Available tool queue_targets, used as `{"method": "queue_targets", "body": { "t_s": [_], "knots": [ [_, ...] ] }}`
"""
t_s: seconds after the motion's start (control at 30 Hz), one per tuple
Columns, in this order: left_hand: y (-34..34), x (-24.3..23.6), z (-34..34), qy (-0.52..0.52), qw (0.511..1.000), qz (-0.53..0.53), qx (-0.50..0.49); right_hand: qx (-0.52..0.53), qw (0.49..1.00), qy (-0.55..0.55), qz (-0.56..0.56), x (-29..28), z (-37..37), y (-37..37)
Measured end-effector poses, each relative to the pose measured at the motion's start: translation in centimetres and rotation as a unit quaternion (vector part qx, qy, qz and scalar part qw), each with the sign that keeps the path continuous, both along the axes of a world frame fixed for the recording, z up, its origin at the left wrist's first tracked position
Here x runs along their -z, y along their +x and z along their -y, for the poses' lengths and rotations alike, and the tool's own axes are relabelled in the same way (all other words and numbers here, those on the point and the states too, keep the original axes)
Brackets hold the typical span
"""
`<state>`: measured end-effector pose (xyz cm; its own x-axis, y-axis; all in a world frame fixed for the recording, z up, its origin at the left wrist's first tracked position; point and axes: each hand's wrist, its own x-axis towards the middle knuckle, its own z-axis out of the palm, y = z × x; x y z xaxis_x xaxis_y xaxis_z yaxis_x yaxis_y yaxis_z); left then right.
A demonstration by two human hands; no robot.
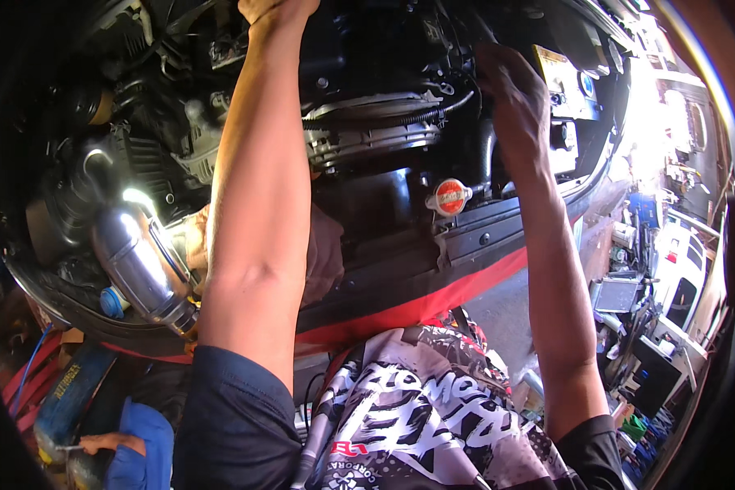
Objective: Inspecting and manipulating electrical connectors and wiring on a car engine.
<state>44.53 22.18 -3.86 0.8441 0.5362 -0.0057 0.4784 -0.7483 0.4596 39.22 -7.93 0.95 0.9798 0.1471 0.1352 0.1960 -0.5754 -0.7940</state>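
Beside engine bay (465, 251) — workshop clutter (616, 296)

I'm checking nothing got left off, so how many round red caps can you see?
1: the red cap sits below and left of the right hand in the picture. Others may be hidden in the dark areas.
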Motion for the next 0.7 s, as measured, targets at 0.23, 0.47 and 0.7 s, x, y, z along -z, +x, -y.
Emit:
{"method": "queue_targets", "body": {
  "t_s": [0.23,0.47,0.7],
  "knots": [
    [-0.3,-0.8,0.4,0.019,0.998,-0.063,-0.012,-0.08,0.996,-0.039,-0.011,2.2,-2.0,3.8],
    [-0.3,0.0,0.9,0.061,0.998,0.009,-0.032,-0.124,0.987,0.007,-0.098,3.9,-1.6,5.0],
    [1.0,3.4,-5.1,0.095,0.995,-0.025,0.03,-0.165,0.978,0.045,-0.115,3.6,-2.2,4.8]
  ]
}}
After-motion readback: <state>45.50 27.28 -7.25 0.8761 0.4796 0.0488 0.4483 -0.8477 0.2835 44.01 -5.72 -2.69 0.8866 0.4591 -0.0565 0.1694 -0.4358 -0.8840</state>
